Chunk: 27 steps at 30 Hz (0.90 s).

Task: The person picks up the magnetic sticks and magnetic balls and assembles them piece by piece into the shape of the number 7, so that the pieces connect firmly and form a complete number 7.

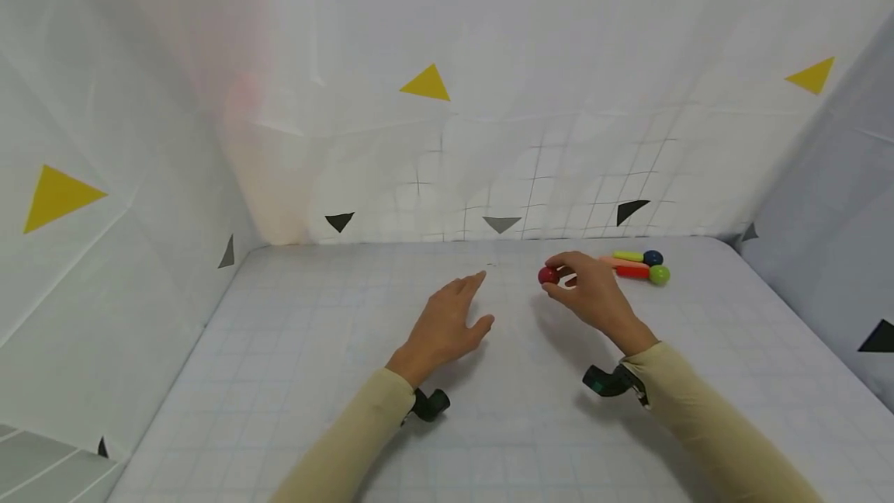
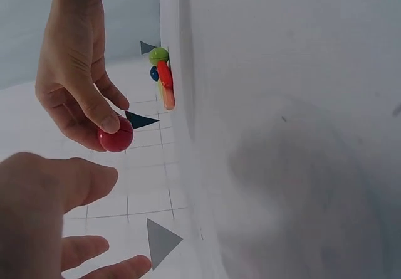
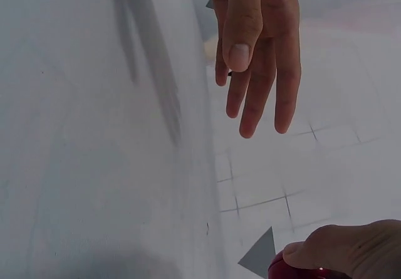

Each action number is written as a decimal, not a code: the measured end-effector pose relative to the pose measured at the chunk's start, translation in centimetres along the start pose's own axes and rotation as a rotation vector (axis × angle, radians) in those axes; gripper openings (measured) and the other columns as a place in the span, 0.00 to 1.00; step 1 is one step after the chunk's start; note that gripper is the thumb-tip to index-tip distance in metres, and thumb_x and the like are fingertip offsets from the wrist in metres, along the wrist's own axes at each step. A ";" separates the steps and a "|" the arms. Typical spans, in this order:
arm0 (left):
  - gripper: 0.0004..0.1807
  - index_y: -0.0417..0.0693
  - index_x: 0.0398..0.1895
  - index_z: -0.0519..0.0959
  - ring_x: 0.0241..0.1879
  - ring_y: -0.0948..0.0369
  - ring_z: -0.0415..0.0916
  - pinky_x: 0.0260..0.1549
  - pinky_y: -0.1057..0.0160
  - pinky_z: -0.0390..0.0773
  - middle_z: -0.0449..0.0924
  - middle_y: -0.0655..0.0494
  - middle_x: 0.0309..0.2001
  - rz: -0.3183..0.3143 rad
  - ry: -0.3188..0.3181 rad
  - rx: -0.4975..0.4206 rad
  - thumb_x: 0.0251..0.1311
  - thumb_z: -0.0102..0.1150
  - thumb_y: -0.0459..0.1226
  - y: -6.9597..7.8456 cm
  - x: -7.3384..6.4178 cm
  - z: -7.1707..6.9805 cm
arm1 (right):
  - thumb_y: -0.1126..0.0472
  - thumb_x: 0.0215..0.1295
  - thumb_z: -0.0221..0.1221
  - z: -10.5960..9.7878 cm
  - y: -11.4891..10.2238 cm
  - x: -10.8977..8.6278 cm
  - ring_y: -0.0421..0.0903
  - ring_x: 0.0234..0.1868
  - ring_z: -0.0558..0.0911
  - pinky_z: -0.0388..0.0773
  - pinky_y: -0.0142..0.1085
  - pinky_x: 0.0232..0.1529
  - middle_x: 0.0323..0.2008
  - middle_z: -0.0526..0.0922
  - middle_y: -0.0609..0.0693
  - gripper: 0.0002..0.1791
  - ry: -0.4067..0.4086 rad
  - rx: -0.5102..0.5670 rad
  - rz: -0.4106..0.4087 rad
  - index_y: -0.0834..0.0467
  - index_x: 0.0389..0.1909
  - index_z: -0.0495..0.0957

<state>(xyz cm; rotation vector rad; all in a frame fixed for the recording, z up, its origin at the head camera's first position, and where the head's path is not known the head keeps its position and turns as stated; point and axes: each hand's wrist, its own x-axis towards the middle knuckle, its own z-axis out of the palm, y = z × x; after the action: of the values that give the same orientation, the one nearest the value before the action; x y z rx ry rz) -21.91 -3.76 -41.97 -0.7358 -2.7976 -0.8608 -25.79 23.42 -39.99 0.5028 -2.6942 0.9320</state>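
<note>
My right hand [image 1: 594, 289] pinches a shiny red ball [image 1: 549, 275] between thumb and fingertips, raised over the white table. In the left wrist view the same red ball [image 2: 116, 135] shows a thin seam line; whether a handle is joined to it I cannot tell. My left hand [image 1: 443, 324] hovers left of it, fingers extended and thumb spread, holding nothing. The right wrist view shows the left hand [image 3: 260, 53] with its fingers pointing down the frame, apart from the ball.
Right of my right hand lie several ball-ended sticks: a red handle [image 1: 632, 272] with a green ball [image 1: 660, 275], a yellow handle [image 1: 628, 256] beside a dark blue ball [image 1: 653, 258], and an orange handle [image 1: 621, 262]. White sheeted walls with triangle markers surround the table [image 1: 279, 379].
</note>
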 end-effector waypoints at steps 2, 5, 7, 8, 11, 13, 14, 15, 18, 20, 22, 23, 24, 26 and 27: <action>0.38 0.47 0.81 0.61 0.72 0.48 0.65 0.69 0.49 0.64 0.68 0.45 0.73 -0.010 0.007 0.000 0.72 0.61 0.46 -0.2 -0.1 -0.2 | 0.69 0.61 0.73 0.4 -0.5 0.2 0.58 0.46 0.84 0.84 0.54 0.48 0.49 0.84 0.60 0.22 -0.002 0.008 -0.020 0.66 0.55 0.81; 0.38 0.47 0.81 0.62 0.72 0.48 0.65 0.69 0.48 0.64 0.68 0.46 0.73 -0.025 0.017 0.000 0.72 0.61 0.46 -0.6 -0.3 -0.4 | 0.69 0.61 0.73 1.0 -1.0 0.6 0.57 0.46 0.84 0.84 0.54 0.48 0.49 0.84 0.60 0.22 -0.011 0.026 -0.042 0.66 0.55 0.81; 0.38 0.47 0.81 0.61 0.72 0.47 0.65 0.69 0.48 0.64 0.68 0.45 0.73 -0.032 0.020 -0.006 0.72 0.61 0.46 -0.9 -0.5 -0.6 | 0.70 0.60 0.74 1.4 -1.4 0.8 0.56 0.46 0.84 0.84 0.53 0.48 0.49 0.85 0.59 0.22 -0.017 0.033 -0.050 0.66 0.55 0.81; 0.38 0.48 0.81 0.61 0.72 0.47 0.65 0.69 0.48 0.64 0.68 0.45 0.73 -0.037 0.020 -0.009 0.72 0.61 0.46 -1.0 -0.5 -0.6 | 0.70 0.60 0.74 1.6 -1.6 0.9 0.56 0.46 0.84 0.84 0.53 0.48 0.49 0.85 0.59 0.22 -0.021 0.038 -0.053 0.66 0.55 0.81; 0.38 0.48 0.81 0.61 0.72 0.47 0.65 0.69 0.47 0.64 0.68 0.45 0.73 -0.053 0.024 -0.016 0.72 0.61 0.46 -1.3 -0.8 -0.8 | 0.70 0.60 0.73 2.0 -2.0 1.0 0.56 0.46 0.84 0.84 0.53 0.47 0.49 0.85 0.59 0.22 -0.027 0.049 -0.068 0.66 0.55 0.81; 0.38 0.49 0.81 0.61 0.72 0.47 0.65 0.69 0.48 0.64 0.68 0.45 0.73 -0.066 0.028 -0.013 0.72 0.61 0.46 -1.6 -1.0 -0.9 | 0.69 0.60 0.74 2.3 -2.3 1.2 0.55 0.46 0.84 0.84 0.52 0.47 0.49 0.85 0.59 0.22 -0.027 0.051 -0.083 0.67 0.55 0.81; 0.38 0.49 0.81 0.61 0.72 0.47 0.65 0.69 0.48 0.64 0.68 0.45 0.73 -0.072 0.031 -0.012 0.72 0.61 0.46 -1.8 -1.1 -1.0 | 0.69 0.60 0.74 2.5 -2.4 1.2 0.55 0.46 0.84 0.84 0.52 0.47 0.48 0.85 0.59 0.21 -0.026 0.052 -0.091 0.67 0.54 0.81; 0.38 0.48 0.81 0.61 0.72 0.46 0.65 0.69 0.47 0.64 0.68 0.44 0.73 -0.078 0.035 -0.012 0.72 0.61 0.46 -2.0 -1.2 -1.1 | 0.69 0.60 0.74 2.6 -2.6 1.3 0.55 0.45 0.85 0.84 0.51 0.46 0.48 0.85 0.58 0.21 -0.025 0.051 -0.099 0.67 0.54 0.82; 0.38 0.48 0.81 0.61 0.72 0.45 0.65 0.69 0.46 0.64 0.68 0.43 0.73 -0.101 0.047 -0.014 0.72 0.62 0.46 -2.7 -1.6 -1.3 | 0.69 0.60 0.74 3.2 -3.0 1.6 0.54 0.45 0.85 0.85 0.50 0.46 0.48 0.85 0.58 0.21 -0.026 0.048 -0.118 0.66 0.54 0.82; 0.38 0.48 0.81 0.62 0.72 0.44 0.65 0.69 0.45 0.63 0.68 0.42 0.73 -0.115 0.058 -0.018 0.72 0.62 0.46 -3.1 -1.8 -1.5 | 0.69 0.60 0.74 3.5 -3.4 1.7 0.53 0.44 0.85 0.85 0.50 0.45 0.48 0.85 0.57 0.21 -0.030 0.051 -0.128 0.66 0.53 0.82; 0.38 0.49 0.81 0.62 0.72 0.44 0.65 0.69 0.45 0.64 0.68 0.42 0.73 -0.130 0.063 -0.014 0.72 0.62 0.46 -3.4 -1.9 -1.6 | 0.68 0.59 0.75 3.7 -3.9 1.8 0.53 0.44 0.85 0.85 0.49 0.45 0.47 0.85 0.57 0.21 -0.032 0.056 -0.136 0.66 0.53 0.82; 0.38 0.49 0.81 0.62 0.72 0.44 0.65 0.69 0.45 0.64 0.68 0.42 0.73 -0.135 0.063 -0.013 0.72 0.62 0.47 -3.5 -1.9 -1.7 | 0.68 0.59 0.75 3.8 -4.1 1.9 0.53 0.44 0.85 0.85 0.49 0.45 0.47 0.85 0.57 0.21 -0.033 0.059 -0.140 0.66 0.53 0.82; 0.38 0.50 0.81 0.61 0.72 0.45 0.65 0.69 0.45 0.64 0.68 0.43 0.73 -0.141 0.060 -0.008 0.72 0.62 0.47 -3.6 -1.9 -1.7 | 0.68 0.59 0.75 4.0 -4.3 1.9 0.52 0.44 0.85 0.85 0.49 0.45 0.47 0.85 0.57 0.21 -0.033 0.064 -0.147 0.66 0.53 0.82; 0.38 0.50 0.81 0.61 0.72 0.45 0.65 0.68 0.45 0.65 0.68 0.43 0.73 -0.147 0.060 -0.005 0.72 0.62 0.47 -3.9 -2.0 -1.7 | 0.69 0.59 0.75 4.3 -4.8 2.0 0.52 0.43 0.85 0.85 0.49 0.44 0.47 0.85 0.57 0.21 -0.035 0.074 -0.161 0.66 0.52 0.83; 0.39 0.50 0.81 0.61 0.72 0.45 0.65 0.68 0.45 0.65 0.68 0.43 0.73 -0.153 0.058 -0.003 0.72 0.62 0.47 -4.0 -2.1 -1.7 | 0.68 0.59 0.75 4.4 -4.9 2.1 0.52 0.43 0.85 0.85 0.48 0.44 0.47 0.85 0.57 0.21 -0.037 0.078 -0.169 0.66 0.52 0.83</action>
<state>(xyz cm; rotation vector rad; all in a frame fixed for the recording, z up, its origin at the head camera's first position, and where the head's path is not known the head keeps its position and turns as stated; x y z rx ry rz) -22.08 -8.46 -43.04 -0.4937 -2.8303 -0.8946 -26.28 16.48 -39.97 0.7575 -2.6065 0.9913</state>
